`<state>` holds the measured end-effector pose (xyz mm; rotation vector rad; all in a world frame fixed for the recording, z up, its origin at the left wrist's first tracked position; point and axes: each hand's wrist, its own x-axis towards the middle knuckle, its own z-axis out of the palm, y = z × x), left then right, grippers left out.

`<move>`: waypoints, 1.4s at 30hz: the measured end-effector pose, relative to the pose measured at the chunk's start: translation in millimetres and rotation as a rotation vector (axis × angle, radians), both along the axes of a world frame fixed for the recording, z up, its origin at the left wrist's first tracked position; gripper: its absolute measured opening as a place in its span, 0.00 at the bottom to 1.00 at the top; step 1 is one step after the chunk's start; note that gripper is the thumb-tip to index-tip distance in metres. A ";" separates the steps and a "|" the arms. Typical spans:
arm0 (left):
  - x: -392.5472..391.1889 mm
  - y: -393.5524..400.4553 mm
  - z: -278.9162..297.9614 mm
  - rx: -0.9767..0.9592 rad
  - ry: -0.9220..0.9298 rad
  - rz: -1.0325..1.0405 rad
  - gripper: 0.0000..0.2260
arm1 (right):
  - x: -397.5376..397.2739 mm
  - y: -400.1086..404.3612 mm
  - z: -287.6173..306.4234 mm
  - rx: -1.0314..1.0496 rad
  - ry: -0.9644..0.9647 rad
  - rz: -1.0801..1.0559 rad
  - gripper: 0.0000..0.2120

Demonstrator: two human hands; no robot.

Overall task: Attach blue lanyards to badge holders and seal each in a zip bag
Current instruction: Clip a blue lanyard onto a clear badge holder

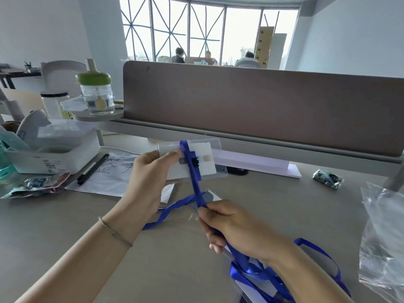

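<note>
Lanyard heap [262,274]: lying nearest the person, blue ribbon is looping over flat clear holders under the right wrist.
Right hand [229,226]: fingers are curling round the blue lanyard [197,189], gripping the strap just where it is leaving the fist and running up toward the other hand's grip.
Strap: it is stretching taut between the two grips, with a loose twisted tail trailing down to the left of the right fist onto the desk [65,226].
Left hand [148,178]: holding the badge holder [203,162] up off the desk, thumb pressing on its front face and fingers tucking behind its left end.
Badge holder: a clear sleeve with a white card inside, sitting tilted in that grip; the lanyard is looping over its top edge, and a black clip [195,161] is lying against its front just right of the thumb.
Spare holder [209,196]: lying flat on the desk just beyond the right fist.
Zip bags [382,237]: clear plastic is crumpling well to the right of the right hand.
Pen [93,169]: resting on a scribbled sheet, left of the left hand.
White box [54,152]: sitting farther left.
Divider [262,110]: standing beyond both grips, across the back of the desk.
</note>
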<state>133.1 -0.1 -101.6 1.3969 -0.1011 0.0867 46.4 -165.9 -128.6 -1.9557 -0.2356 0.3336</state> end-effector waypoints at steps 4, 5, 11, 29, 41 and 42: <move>-0.8 -0.3 5.9 -0.163 0.114 -0.078 0.04 | -3.1 -3.2 2.8 0.006 0.081 0.064 0.19; -0.1 1.0 6.2 -0.192 0.153 -0.095 0.05 | -3.1 -5.0 3.2 0.013 0.101 0.080 0.19; -7.7 5.4 10.6 -0.134 0.306 -0.434 0.07 | 1.5 -22.7 8.0 0.036 0.171 0.153 0.16; -21.1 -6.2 -4.5 1.004 -0.028 -0.453 0.17 | 8.6 -52.1 22.5 -0.075 0.021 -0.128 0.19; -17.6 -21.2 -20.3 0.765 -0.387 0.089 0.21 | 7.7 9.3 1.8 0.472 0.048 -0.476 0.18; -20.3 -23.5 -20.3 0.729 -0.386 0.119 0.22 | 7.9 13.4 -1.6 0.562 0.087 -0.489 0.19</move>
